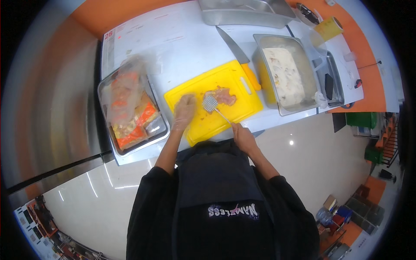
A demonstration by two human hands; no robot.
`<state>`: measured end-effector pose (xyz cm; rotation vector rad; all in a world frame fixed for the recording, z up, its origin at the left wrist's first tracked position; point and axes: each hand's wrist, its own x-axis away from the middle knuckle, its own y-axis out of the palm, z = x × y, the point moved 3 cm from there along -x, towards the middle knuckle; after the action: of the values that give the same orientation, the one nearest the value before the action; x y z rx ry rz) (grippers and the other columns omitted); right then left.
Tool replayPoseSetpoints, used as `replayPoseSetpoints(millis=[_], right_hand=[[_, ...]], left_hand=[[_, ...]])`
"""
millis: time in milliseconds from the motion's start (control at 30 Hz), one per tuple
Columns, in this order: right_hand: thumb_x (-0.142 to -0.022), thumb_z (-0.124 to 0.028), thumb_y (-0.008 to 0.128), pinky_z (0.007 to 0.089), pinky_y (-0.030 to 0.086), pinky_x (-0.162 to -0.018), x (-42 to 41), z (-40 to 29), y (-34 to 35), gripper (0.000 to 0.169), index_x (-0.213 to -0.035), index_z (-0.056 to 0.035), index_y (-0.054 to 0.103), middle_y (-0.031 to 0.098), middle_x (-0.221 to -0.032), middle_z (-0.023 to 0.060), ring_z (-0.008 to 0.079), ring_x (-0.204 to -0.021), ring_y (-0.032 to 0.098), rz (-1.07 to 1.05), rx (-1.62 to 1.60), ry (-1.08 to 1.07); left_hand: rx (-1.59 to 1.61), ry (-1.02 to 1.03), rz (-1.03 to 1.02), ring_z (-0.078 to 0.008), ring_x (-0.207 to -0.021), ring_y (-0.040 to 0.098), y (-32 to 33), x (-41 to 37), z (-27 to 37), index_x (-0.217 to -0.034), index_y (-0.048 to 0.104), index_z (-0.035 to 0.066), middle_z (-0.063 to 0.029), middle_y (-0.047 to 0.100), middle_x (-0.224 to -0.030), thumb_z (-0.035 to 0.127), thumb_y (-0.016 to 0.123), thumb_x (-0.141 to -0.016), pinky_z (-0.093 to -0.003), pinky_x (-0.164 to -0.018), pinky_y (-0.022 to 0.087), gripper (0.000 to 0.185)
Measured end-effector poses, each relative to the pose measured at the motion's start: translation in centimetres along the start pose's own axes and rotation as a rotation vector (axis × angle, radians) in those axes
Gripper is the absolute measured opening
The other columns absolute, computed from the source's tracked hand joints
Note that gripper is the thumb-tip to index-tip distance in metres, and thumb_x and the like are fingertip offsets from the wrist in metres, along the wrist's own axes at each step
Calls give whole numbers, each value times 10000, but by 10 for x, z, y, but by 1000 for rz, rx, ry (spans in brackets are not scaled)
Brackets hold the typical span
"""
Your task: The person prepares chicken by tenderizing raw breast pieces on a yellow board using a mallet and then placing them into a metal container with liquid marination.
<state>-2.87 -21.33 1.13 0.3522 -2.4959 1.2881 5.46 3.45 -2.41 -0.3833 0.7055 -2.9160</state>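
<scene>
My right hand [243, 138] is closed around the handle of a metal meat tenderizer [210, 103]. Its square, studded head rests on or just over the left end of a flattened piece of raw meat [226, 96]. Beneath the meat lies a yellow plastic cutting board [214, 125], set at a slant, with small scraps around the meat. In a clear plastic glove, my left hand [184, 110] is over the board's left side, apart from the meat. Nothing shows in it; its finger positions are blurred.
A chef's knife [234, 45] with a yellow handle lies beside the board's far right corner. To the right stands a deep steel pan [282, 112] holding a pale, creamy mixture. A steel tray [164, 131] with plastic bags [130, 110] sits left. Another steel pan [243, 19] stands behind.
</scene>
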Motion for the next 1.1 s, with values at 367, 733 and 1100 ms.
replayPoseSetpoints(millis=[367,733,1100], right_hand=[[-1038,-349,286,466,425,-597,17,62,-39,492,-837,2,565,554,-656,228,406,-620,542,386,-72,15],[-1035,-355,318,359,401,-574,57,68,-47,496,-783,3,552,491,-614,131,247,-596,493,419,-395,-36],[-1021,-350,352,361,422,-558,94,104,-127,490,-773,8,577,529,-604,127,245,-553,538,391,-526,40]], left_hand=[[-287,444,17,-363,-1068,581,13,-10,48,-1057,636,-7,-218,633,-1098,250,508,-925,-410,-964,429,316],[-584,192,-570,-300,-855,631,49,-21,135,-831,708,55,-164,676,-928,574,585,-805,-343,-817,449,534],[-215,520,-475,-324,-890,603,53,-14,105,-1064,580,70,-150,636,-977,163,569,-940,-369,-820,484,155]])
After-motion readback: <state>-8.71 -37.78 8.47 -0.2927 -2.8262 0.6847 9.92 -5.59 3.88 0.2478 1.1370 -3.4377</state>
